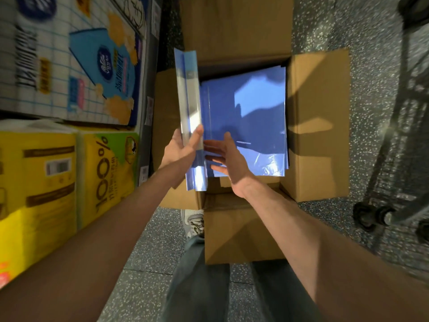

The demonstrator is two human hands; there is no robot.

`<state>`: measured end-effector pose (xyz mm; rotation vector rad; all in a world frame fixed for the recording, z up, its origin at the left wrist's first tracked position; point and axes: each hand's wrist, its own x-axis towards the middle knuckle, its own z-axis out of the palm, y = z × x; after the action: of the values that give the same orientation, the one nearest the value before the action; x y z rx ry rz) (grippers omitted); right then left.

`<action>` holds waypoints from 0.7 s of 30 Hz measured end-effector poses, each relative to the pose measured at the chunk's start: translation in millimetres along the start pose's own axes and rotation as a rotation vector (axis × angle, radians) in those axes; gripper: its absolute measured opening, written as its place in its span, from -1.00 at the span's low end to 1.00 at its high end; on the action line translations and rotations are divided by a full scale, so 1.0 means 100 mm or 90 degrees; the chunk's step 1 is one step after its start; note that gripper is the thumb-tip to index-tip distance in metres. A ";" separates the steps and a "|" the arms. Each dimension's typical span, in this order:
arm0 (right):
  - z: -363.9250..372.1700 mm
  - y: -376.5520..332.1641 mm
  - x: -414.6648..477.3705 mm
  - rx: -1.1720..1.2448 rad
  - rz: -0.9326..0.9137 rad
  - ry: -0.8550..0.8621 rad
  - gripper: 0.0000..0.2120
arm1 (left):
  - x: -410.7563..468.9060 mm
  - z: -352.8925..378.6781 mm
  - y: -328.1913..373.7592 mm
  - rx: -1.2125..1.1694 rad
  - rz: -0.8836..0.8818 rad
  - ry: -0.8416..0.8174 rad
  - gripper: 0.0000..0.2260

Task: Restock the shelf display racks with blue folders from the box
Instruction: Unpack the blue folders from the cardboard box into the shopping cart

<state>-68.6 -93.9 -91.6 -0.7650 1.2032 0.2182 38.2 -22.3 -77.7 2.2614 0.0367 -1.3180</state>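
Head view is looking straight down at an open cardboard box (318, 126) that is sitting on a speckled floor (371, 66) with its flaps folded outward. The left hand (183, 147) is gripping a bundle of blue folders (189, 108) near its lower end, thumb on one face and fingers curled round the other, and is holding it on edge above the box's left side. The right hand (228, 159) is hovering with its fingers straight and spread wide, holding nothing, its fingertips just beside the bundle; whether they are touching it cannot be told. Below that hand, a stack of blue folders (243, 117) is lying flat inside the box, filling most of the opening. To the left, yellow packs (46, 177) and blue-and-white packs (69, 54) are standing in shelving, blurred. A wheeled trolley (394, 159) is standing to the right of the box, apart from it. One shoe (193, 221) is showing against the box's near side.
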 end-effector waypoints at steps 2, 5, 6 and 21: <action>0.01 0.02 -0.01 0.019 -0.001 0.011 -0.40 | 0.02 0.01 0.04 0.106 0.011 0.020 -0.24; 0.00 0.03 -0.06 0.033 0.010 0.029 -0.42 | 0.05 0.09 0.04 0.174 0.046 0.069 -0.34; -0.01 0.03 -0.09 0.030 0.019 0.035 -0.42 | 0.05 0.13 0.05 0.188 0.051 0.080 -0.39; 0.07 -0.42 -1.53 -0.022 0.028 0.126 -0.45 | -1.37 -0.60 0.73 0.336 0.149 0.106 -0.47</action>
<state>-98.2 -84.5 64.3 -0.8053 1.4078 0.2031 34.9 -27.1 88.4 2.7003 -0.5633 -1.1031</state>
